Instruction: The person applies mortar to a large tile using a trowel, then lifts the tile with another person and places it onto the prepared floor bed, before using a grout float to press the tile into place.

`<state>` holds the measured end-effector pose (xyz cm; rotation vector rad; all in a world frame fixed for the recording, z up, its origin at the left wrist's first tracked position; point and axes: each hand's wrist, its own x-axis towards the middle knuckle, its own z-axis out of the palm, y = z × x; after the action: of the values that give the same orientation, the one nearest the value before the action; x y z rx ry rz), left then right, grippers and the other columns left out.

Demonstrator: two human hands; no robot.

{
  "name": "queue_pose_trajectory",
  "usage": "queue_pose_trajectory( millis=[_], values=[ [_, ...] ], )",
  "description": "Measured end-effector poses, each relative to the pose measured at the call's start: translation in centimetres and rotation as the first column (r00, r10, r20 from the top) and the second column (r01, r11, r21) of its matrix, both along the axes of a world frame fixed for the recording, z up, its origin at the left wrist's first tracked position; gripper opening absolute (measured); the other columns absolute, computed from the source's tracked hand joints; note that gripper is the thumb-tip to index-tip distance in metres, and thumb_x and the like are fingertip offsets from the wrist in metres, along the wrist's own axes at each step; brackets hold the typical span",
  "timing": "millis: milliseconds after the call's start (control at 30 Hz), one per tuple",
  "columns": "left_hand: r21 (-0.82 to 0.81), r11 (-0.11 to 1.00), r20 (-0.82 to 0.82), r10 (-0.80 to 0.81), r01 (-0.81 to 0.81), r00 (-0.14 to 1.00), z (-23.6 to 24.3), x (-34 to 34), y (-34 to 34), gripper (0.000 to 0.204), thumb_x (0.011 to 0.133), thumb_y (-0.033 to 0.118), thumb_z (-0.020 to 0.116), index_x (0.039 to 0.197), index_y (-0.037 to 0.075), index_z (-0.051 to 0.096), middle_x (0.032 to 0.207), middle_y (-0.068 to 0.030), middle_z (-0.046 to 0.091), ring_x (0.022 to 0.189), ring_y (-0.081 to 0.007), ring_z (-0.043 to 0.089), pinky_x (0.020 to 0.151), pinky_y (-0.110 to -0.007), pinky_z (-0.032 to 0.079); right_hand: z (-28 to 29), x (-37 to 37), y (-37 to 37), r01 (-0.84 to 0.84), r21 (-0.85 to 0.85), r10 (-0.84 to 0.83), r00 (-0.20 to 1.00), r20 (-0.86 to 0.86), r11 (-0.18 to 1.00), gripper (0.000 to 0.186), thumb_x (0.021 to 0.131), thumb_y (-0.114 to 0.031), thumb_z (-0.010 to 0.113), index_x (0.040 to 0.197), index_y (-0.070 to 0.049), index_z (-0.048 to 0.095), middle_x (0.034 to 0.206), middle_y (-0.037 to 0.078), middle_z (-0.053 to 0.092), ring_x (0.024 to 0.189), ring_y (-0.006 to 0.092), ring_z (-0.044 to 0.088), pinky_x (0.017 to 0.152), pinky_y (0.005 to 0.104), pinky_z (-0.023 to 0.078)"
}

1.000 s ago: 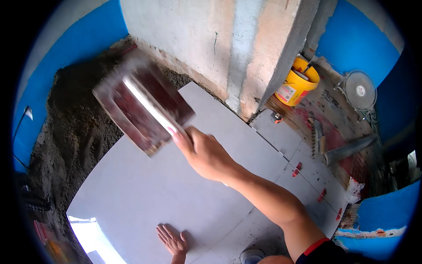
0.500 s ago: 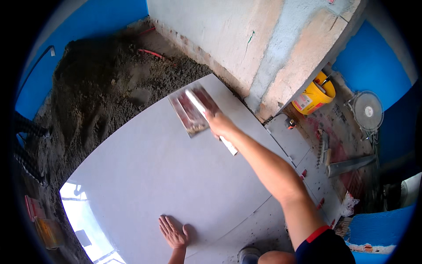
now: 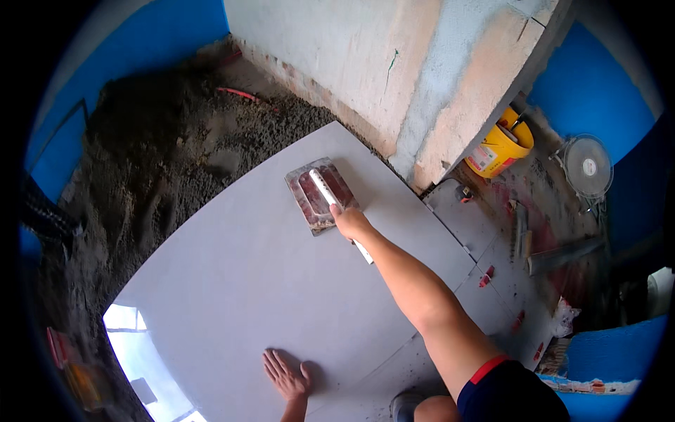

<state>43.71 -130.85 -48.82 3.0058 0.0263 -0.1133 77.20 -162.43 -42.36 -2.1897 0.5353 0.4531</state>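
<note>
A large glossy light-grey tile [image 3: 232,281] fills the middle of the view. My right hand [image 3: 351,225] is wrapped round the long white handle of a flat rectangular tamper [image 3: 307,202], whose stained reddish-brown plate is over the tile's far part. Whether the plate touches the tile is hard to tell. Close to me, my left hand [image 3: 287,378] lies flat on the tile with its fingers spread and holds nothing.
Dark wet mortar [image 3: 162,162] borders the tile's far left side. A bare wall [image 3: 330,63] rises behind. On the right are a yellow bucket [image 3: 500,153], a round clear-lidded container [image 3: 588,167], a tape measure [image 3: 463,193] and red levelling wedges [image 3: 486,276].
The tamper and my right hand have come nearer to me and slightly right over the tile. My left hand stays flat on it. The whole view has shifted a little.
</note>
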Motion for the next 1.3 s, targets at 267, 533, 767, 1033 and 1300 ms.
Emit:
queue_pose_trajectory(
  millis=[267, 533, 767, 1033, 1300],
  values=[
    [0.049, 0.999, 0.063, -0.001, -0.002, 0.998, -0.5, -0.4, 0.0, 0.080, 0.090, 0.045, 0.042, 0.146, -0.008, 0.019, 0.153, -0.0264, 0.019, 0.144, -0.0406, 0.014, 0.116, -0.050, 0.013, 0.6, -18.0, 1.2, -0.001, 0.248, 0.037, 0.990, -0.139, 0.969, 0.076, 0.093, -0.066, 0.036, 0.076, 0.005, 0.056, 0.053, 0.009, 0.053, 0.045, 0.0207, 0.055, 0.047, 0.0368, 0.046],
    [0.103, 0.995, 0.111, -0.008, -0.004, 0.994, -1.5, -1.6, 0.5, 0.076, 0.093, 0.041, 0.041, 0.147, -0.006, 0.017, 0.155, -0.0241, 0.016, 0.144, -0.0389, 0.014, 0.117, -0.048, 0.013, 15.3, -20.9, -1.4, -0.115, 0.121, 0.071, 0.945, 0.319, 0.986, 0.056, 0.099, -0.054, 0.035, 0.080, -0.003, 0.049, 0.058, 0.010, 0.055, 0.051, 0.0284, 0.058, 0.051, 0.0398, 0.045],
    [0.142, 0.990, 0.100, -0.008, -0.006, 0.995, -2.2, -2.0, -0.4, 0.073, 0.096, 0.043, 0.034, 0.149, -0.005, 0.015, 0.156, -0.0223, 0.014, 0.145, -0.0371, 0.011, 0.117, -0.047, 0.010, 7.4, -29.9, -6.1, 0.022, -0.051, -0.010, 0.975, 0.222, 0.998, 0.062, 0.100, -0.054, 0.027, 0.108, 0.003, 0.052, 0.076, 0.027, 0.062, 0.074, 0.0434, 0.063, 0.065, 0.0514, 0.048],
    [0.168, 0.986, 0.100, -0.014, -0.003, 0.995, -1.8, -1.8, -0.2, 0.073, 0.096, 0.042, 0.033, 0.148, -0.005, 0.014, 0.156, -0.0227, 0.013, 0.146, -0.0371, 0.010, 0.117, -0.047, 0.009, 8.8, -25.6, -9.0, 0.113, 0.151, -0.102, 0.992, -0.077, 0.982, 0.065, 0.099, -0.055, 0.028, 0.080, 0.001, 0.055, 0.065, 0.020, 0.058, 0.064, 0.0372, 0.060, 0.062, 0.0470, 0.046],
    [0.161, 0.987, 0.102, -0.013, -0.004, 0.995, -2.6, -2.2, -0.6, 0.073, 0.096, 0.044, 0.031, 0.149, -0.004, 0.014, 0.156, -0.0227, 0.012, 0.146, -0.0380, 0.009, 0.117, -0.048, 0.008, 7.4, -31.6, -9.9, 0.126, -0.092, -0.080, 0.916, 0.393, 0.988, 0.051, 0.099, -0.049, 0.037, 0.090, -0.001, 0.052, 0.064, 0.019, 0.060, 0.061, 0.0399, 0.061, 0.057, 0.0460, 0.047]
  ],
)
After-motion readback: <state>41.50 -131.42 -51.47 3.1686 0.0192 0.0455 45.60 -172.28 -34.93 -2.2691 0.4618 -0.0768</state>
